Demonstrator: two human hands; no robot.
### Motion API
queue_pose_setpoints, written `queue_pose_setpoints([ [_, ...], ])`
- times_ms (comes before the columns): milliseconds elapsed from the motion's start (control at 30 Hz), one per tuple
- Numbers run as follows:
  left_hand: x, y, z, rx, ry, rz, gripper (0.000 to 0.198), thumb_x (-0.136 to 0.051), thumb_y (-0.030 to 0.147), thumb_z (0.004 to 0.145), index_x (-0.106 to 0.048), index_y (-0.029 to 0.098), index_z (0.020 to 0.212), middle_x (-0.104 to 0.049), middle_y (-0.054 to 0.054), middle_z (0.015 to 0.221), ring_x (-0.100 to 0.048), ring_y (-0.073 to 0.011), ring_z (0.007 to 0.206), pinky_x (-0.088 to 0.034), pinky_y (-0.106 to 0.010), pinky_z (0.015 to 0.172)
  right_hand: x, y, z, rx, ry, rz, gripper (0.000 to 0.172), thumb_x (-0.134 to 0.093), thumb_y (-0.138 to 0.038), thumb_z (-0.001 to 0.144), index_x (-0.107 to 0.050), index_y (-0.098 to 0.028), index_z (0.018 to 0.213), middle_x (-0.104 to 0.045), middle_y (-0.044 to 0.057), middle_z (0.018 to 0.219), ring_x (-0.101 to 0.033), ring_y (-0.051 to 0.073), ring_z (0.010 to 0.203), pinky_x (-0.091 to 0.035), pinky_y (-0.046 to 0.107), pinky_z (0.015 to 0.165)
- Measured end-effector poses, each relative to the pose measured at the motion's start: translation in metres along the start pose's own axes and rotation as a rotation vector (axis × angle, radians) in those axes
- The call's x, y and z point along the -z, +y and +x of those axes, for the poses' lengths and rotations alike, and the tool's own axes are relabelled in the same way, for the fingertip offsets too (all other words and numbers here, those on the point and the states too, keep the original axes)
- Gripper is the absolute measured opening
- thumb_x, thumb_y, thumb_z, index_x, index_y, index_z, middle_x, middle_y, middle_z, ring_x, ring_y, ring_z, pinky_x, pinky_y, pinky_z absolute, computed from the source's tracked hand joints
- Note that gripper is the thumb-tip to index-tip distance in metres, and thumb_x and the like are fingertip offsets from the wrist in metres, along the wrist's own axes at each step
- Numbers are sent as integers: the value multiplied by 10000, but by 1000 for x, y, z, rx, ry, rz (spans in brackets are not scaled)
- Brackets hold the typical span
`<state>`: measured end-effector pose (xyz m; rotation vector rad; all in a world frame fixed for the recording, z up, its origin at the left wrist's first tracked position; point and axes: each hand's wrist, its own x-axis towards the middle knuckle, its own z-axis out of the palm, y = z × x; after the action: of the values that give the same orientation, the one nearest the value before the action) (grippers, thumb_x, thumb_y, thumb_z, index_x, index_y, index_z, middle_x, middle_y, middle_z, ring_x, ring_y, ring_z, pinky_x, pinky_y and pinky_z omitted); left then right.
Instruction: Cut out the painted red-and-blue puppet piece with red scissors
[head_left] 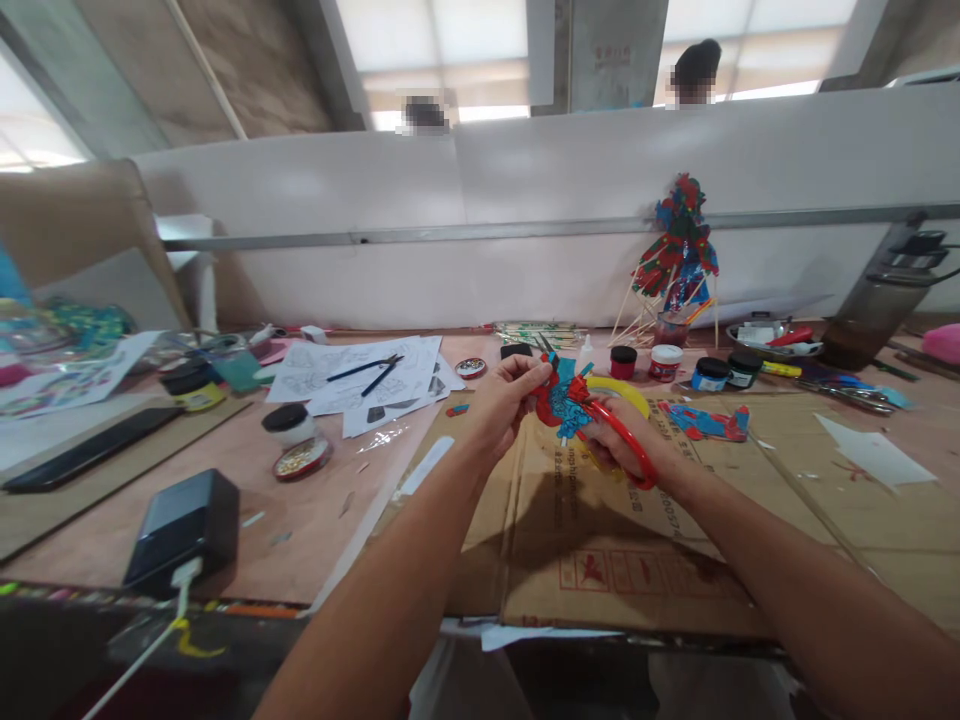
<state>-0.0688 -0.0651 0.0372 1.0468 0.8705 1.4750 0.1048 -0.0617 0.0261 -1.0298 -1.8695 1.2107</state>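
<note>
My left hand [511, 397] pinches the edge of a red and blue painted paper cutout [568, 408] with black line drawing on it. Closed around a pair of red-handled scissors [637, 455] is my right hand [611, 425]. The dark blade tips stick up behind the cutout, close to my left fingers; where the blades meet the paper is hidden. Both hands are above a cardboard sheet [540, 540]. A yellow ring-shaped roll [634, 392] lies behind my right hand. Flat on the cardboard to the right rests another red and blue cutout [705, 421].
Paint jars [666, 362] line the back, near a bundle of painted figures on sticks [679, 245]. A dark bottle [874, 300] stands far right. Left are drawing sheets [345, 365], a lidded jar [289, 425] and a black power bank [184, 530] with a white cable. A white partition [375, 190] rises behind.
</note>
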Motion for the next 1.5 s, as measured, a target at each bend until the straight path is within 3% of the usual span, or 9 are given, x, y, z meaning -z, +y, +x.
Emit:
queue_pose_setpoints([
  [133,8,2,6,-18,-5,-6,358,-904,366,590,-622,176,700,-596,45,575,-510,-74,406,-413,-196,373,5,4,4,34,-42,43,151,-590,-363,686,-543,-220,705,-490,-52,469,-460,122,420,-355,220,397],
  [267,18,4,9,-7,0,72,281,-894,312,600,-679,175,718,-632,19,616,-529,-71,435,-371,-185,366,6,13,8,64,8,310,224,-598,-378,745,-611,-211,893,-591,-24,629,-552,144,550,-458,255,521],
  [400,15,3,5,25,-120,282,238,-879,271,631,-705,181,765,-677,-22,649,-573,-89,480,-387,-186,406,6,18,11,29,97,496,361,-667,-467,790,-606,-224,1049,-656,6,787,-621,174,669,-510,296,613],
  [633,1,-3,-5,85,-293,458,372,-872,253,619,-623,208,891,-650,25,605,-521,-97,435,-322,-172,370,7,6,7,114,80,223,227,-669,-309,740,-653,-204,940,-635,-5,739,-600,185,710,-496,306,667],
  [733,4,-1,-4,101,-297,482,388,-877,249,611,-635,195,910,-643,23,619,-552,-100,482,-365,-175,414,9,10,9,157,189,190,268,-653,-293,737,-655,-191,985,-662,17,832,-620,195,776,-505,314,710],
  [900,10,-3,3,79,-143,344,371,-905,196,552,-660,181,830,-697,-23,711,-623,-120,569,-456,-207,504,9,21,16,117,427,348,374,-731,-336,687,-623,-215,1025,-655,0,853,-636,186,735,-516,312,679],
  [1100,-3,-17,9,24,209,-166,333,-890,221,586,-627,177,785,-708,10,707,-640,-96,554,-502,-197,541,-1,16,10,104,335,470,412,-733,-389,716,-581,-229,1064,-608,-53,655,-592,156,594,-495,294,614],
  [1300,-27,-32,-6,84,117,-291,322,-895,261,604,-677,167,822,-744,-7,784,-691,-134,665,-565,-247,622,-4,16,8,169,408,399,376,-751,-406,719,-594,-234,1014,-632,-19,750,-623,176,657,-502,301,607],
  [1500,-21,-21,-4,12,225,-312,293,-889,194,606,-640,177,759,-714,28,709,-655,-102,589,-551,-215,569,-7,8,1,217,304,330,274,-636,-457,838,-588,-235,991,-615,5,857,-597,176,775,-490,312,736],
])
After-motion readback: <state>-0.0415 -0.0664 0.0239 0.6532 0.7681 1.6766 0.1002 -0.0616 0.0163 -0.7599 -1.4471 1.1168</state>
